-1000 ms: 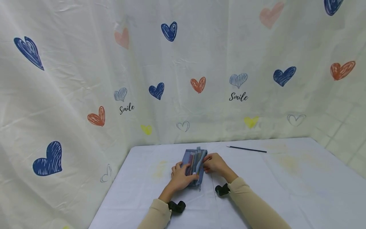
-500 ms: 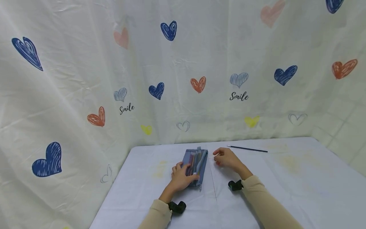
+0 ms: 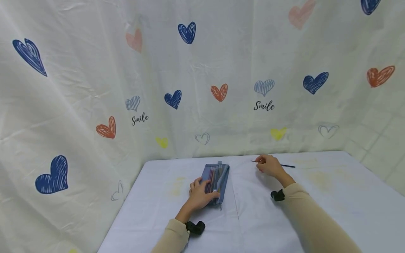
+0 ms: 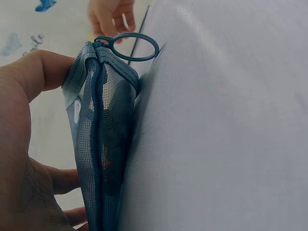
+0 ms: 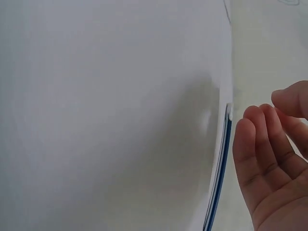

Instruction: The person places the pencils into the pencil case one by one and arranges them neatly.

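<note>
A blue-grey mesh pencil case (image 3: pixel 224 182) lies flat on the white-covered table, with several pens and pencils showing through it. My left hand (image 3: pixel 198 195) rests on its upper face, thumb and fingers spread. The left wrist view shows the zipped edge and the oval zipper pull (image 4: pixel 156 50) beside the thumb. Over a slim dark pencil (image 3: pixel 288 166) at the back of the table hovers my right hand (image 3: pixel 269 165). In the right wrist view, the pencil (image 5: pixel 221 163) lies on the cloth beside bent fingers (image 5: pixel 246 139), thumb apart from them, nothing between.
A white cloth with creases and faint yellowish stains covers the table (image 3: pixel 177 225). Behind it hangs a white curtain (image 3: pixel 234 126) printed with hearts and "Smile". Each wrist wears a small black camera (image 3: pixel 196 228).
My right hand has left the pencil case's right edge and moved right and away from me to the dark pencil. My left hand and the case have stayed in place.
</note>
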A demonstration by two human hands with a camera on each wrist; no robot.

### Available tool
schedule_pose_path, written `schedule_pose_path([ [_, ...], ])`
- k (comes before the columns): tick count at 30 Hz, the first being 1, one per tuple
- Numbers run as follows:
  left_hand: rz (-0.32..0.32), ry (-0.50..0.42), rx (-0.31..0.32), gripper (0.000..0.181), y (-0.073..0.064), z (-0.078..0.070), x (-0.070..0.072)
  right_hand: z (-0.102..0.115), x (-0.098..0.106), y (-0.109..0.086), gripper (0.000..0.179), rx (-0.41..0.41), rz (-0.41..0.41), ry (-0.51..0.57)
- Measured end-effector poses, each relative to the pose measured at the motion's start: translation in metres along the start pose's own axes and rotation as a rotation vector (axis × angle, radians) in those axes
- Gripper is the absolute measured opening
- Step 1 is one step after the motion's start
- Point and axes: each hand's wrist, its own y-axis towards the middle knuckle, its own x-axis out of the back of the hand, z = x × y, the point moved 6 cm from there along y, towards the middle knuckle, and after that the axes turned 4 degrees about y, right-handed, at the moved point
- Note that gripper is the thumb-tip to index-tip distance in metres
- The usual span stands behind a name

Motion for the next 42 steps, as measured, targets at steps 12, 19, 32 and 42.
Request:
schedule_pose_path([
  [12, 0.004, -0.007, -0.007, 0.084, -0.001, 0.0, 0.002, -0.008, 0.025, 0.014, 0.031, 0.043, 0.006, -0.294],
  [19, 0.0, -0.016, -0.008, 0.084, -0.001, -0.002, 0.002, -0.028, 0.034, 0.023, 0.03, 0.066, 0.002, -0.423],
  [32, 0.0, -0.011, -0.001, 0.084, -0.001, 0.0, 0.002, -0.049, 0.039, 0.021, 0.022, 0.044, 0.021, -0.439],
  [42, 0.0, -0.008, -0.004, 0.083, -0.001, 0.0, 0.001, -0.039, 0.037, 0.014, 0.014, 0.102, 0.062, -0.449],
])
